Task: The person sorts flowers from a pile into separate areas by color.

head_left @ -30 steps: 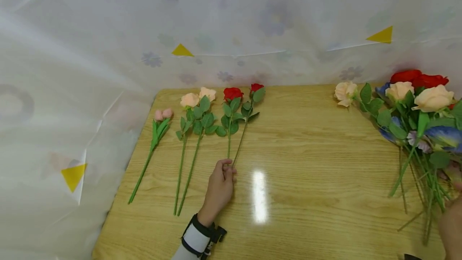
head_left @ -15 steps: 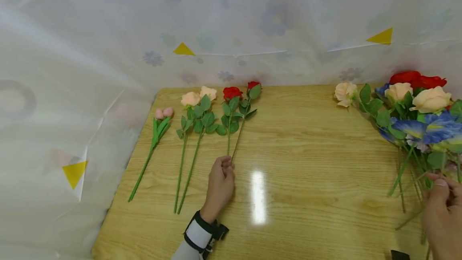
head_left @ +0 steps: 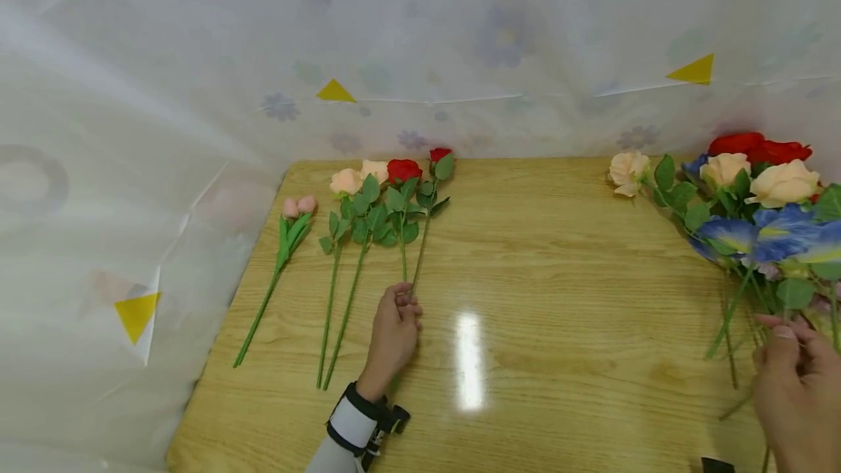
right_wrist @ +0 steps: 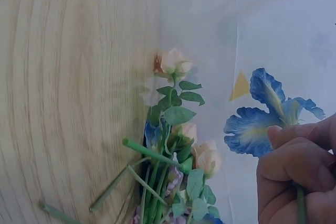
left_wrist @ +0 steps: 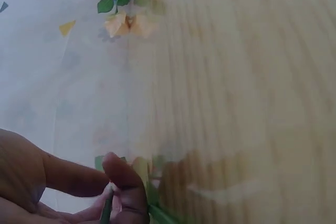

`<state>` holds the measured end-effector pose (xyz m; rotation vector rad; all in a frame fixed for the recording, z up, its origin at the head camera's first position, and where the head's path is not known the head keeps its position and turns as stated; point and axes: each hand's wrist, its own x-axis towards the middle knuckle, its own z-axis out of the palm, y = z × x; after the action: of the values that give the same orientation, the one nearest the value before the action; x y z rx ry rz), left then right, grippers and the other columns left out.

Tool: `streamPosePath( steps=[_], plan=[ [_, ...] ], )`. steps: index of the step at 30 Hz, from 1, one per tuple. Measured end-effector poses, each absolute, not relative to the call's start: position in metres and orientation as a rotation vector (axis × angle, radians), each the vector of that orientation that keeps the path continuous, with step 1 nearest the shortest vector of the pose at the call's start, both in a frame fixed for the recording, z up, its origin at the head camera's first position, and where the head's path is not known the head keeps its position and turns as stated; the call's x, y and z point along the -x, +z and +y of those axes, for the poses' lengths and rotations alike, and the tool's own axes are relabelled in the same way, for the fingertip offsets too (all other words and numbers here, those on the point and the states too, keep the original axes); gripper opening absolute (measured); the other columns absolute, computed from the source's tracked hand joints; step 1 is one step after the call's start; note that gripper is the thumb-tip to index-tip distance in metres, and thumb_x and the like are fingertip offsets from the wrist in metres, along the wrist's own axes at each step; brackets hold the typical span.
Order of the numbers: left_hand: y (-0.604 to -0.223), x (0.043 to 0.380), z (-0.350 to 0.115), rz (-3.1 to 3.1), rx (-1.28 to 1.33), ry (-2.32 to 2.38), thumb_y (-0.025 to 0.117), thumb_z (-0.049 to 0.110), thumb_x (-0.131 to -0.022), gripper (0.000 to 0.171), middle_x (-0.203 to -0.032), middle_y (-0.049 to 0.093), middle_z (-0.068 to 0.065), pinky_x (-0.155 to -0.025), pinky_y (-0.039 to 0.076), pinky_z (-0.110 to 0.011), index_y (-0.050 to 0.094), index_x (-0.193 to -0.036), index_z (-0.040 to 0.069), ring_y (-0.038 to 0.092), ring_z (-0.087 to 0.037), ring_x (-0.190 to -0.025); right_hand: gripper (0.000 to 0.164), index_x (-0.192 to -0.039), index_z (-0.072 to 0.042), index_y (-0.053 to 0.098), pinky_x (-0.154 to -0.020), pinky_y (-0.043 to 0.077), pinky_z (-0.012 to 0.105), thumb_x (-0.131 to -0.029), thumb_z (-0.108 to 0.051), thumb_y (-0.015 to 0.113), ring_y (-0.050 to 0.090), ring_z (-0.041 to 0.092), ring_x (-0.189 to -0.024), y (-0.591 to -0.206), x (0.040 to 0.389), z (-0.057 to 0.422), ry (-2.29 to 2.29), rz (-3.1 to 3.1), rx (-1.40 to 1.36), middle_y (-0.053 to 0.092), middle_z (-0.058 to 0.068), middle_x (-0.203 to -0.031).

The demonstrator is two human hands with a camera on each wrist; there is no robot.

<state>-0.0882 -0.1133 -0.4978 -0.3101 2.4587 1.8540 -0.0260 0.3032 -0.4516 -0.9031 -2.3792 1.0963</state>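
Note:
My left hand (head_left: 394, 331) pinches the stems of two red roses (head_left: 404, 170) near the table's middle left. In the left wrist view a green stem (left_wrist: 106, 211) shows between thumb and finger. On the right, my right hand (head_left: 796, 393) grips the stem of a blue iris (right_wrist: 257, 129) with yellow-streaked petals, its fingers curled round it. The iris overlaps a heap of mixed flowers in the head view. Left of the red roses lie two peach roses (head_left: 346, 182), and beyond them pink tulips (head_left: 291, 207) with green leaves.
The heap at right holds peach roses (head_left: 785, 182), large red blooms (head_left: 736, 142) and crossing stems (right_wrist: 152, 187). Flower-patterned sheeting (head_left: 460, 35) with yellow triangles hangs behind and at left of the wooden table (head_left: 539, 276).
My left hand has shifted slightly left, bringing the red roses closer to the peach ones. My right hand has come in from the right edge, moving left with the blue iris.

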Motion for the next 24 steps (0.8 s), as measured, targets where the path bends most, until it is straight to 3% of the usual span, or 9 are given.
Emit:
streamPosePath(
  steps=[4,8,16,24],
  plan=[
    [-0.495,0.085,-0.114,2.635,0.213,1.675,0.052,-0.003,-0.100,0.034,-0.116,0.058,-0.020,-0.080,0.052,-0.033,0.050,-0.134,-0.005,0.061,-0.028,-0.099,0.035,-0.125,-0.024,0.058,-0.048,0.026,0.023,-0.110,-0.029,0.027,0.035,0.005,-0.052,-0.445,0.026,0.296,1.057,-2.422,0.916,0.041,-0.021,-0.070],
    [-0.493,0.080,-0.112,2.836,0.176,1.424,0.061,0.002,-0.097,0.036,-0.120,0.056,-0.020,-0.089,0.050,-0.046,0.055,-0.132,-0.003,0.056,-0.033,-0.111,0.045,-0.133,-0.008,0.059,-0.046,0.026,0.024,-0.110,-0.032,0.029,0.034,0.010,-0.047,-0.446,0.027,0.292,1.017,-2.439,0.888,0.042,-0.018,-0.067],
    [-0.484,0.074,-0.112,3.252,0.112,0.881,0.078,0.015,-0.087,0.038,-0.117,0.058,-0.022,-0.078,0.049,-0.050,0.066,-0.120,0.001,0.057,-0.040,-0.101,0.047,-0.131,-0.003,0.061,-0.044,0.024,0.026,-0.109,-0.032,0.031,0.030,0.013,-0.042,-0.447,0.028,0.288,0.999,-2.432,0.841,0.043,-0.013,-0.060],
    [-0.485,0.078,-0.123,3.136,0.155,0.827,0.070,0.003,-0.091,0.033,-0.112,0.061,-0.021,-0.070,0.054,-0.046,0.062,-0.123,-0.001,0.062,-0.036,-0.094,0.045,-0.131,-0.004,0.061,-0.044,0.027,0.026,-0.109,-0.033,0.033,0.034,0.014,-0.045,-0.446,0.032,0.279,1.066,-2.468,0.889,0.048,-0.011,-0.064]
  ],
)
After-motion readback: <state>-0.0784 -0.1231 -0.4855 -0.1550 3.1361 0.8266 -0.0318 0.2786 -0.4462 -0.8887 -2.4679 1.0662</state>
